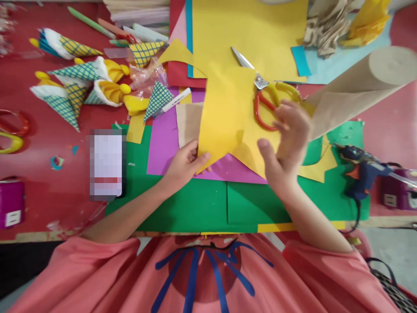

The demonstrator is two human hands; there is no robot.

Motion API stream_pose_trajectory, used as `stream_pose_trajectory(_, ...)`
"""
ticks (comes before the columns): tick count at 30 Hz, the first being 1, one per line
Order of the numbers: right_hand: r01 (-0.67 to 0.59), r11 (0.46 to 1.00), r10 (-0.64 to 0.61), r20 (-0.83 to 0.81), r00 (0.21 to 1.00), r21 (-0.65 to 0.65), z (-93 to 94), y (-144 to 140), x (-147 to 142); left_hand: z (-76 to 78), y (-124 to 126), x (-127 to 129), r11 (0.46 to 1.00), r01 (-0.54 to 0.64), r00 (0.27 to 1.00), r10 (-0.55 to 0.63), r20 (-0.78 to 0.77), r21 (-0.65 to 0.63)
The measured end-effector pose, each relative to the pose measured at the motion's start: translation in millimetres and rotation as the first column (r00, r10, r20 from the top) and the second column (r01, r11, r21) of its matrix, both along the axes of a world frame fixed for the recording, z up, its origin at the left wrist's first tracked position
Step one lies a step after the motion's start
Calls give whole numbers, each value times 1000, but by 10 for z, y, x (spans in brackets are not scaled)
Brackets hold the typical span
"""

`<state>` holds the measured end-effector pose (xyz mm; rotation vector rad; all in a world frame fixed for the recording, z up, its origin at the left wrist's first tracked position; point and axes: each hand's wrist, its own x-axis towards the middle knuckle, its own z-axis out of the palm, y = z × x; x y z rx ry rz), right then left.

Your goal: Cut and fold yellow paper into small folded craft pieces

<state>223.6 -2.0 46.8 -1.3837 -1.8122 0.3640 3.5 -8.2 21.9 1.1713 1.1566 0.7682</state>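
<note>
Yellow paper [228,117] is pinched at its lower corner by the left hand [184,163]; scissors [270,102] lying on it are touched by the open right hand [286,139].

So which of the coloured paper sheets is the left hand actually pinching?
The cut yellow sheet with the pointed corners; the left hand grips its lower-left point. The purple sheet and green sheet lie flat underneath it.
</note>
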Motion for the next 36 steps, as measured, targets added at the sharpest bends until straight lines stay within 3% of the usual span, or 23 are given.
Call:
stream_pose_trajectory(3, -210, 945, 166, -184, 969, -250, -229, -47, -181, -83, -35, 33, 997, -71, 990, 66, 123, 32)
stream_pose_trajectory(5, -296, 907, 187, -343, 920, -300, -361, -70, -249, -148, -66, 30, 998, -46, 992, 40, 123, 51)
stream_pose_trajectory(10, -335, 871, 122, -504, 855, -358, -459, -76, -227, -237, -113, -38, 981, 7, 1000, -9, 9, 195)
stream_pose_trajectory(17, -367, 870, 165, -506, 847, -329, -440, -83, -204, -203, -69, -63, 898, -187, 975, 220, -39, 399)
stream_pose_trajectory(19, -363, 874, 166, -505, 847, -322, -448, -84, -209, -206, -75, -71, 869, -189, 969, 241, -57, 458)
stream_pose_trajectory(25, -325, 903, 198, -401, 894, -280, -466, -64, -175, -224, -80, -108, 807, -25, 955, 194, -224, 590)
stream_pose_trajectory(28, -283, 938, 213, -310, 927, -201, -456, -62, -163, -218, -64, -112, 776, -6, 951, 199, -235, 631)
stream_pose_trajectory(33, -122, 984, 119, -32, 992, -129, -392, -72, -142, -197, -70, -126, 711, 22, 945, 214, -246, 703)
stream_pose_trajectory(36, -177, 978, 187, 86, 979, -107, -359, -59, -125, -176, -78, -132, 691, 16, 953, 208, -221, 723)
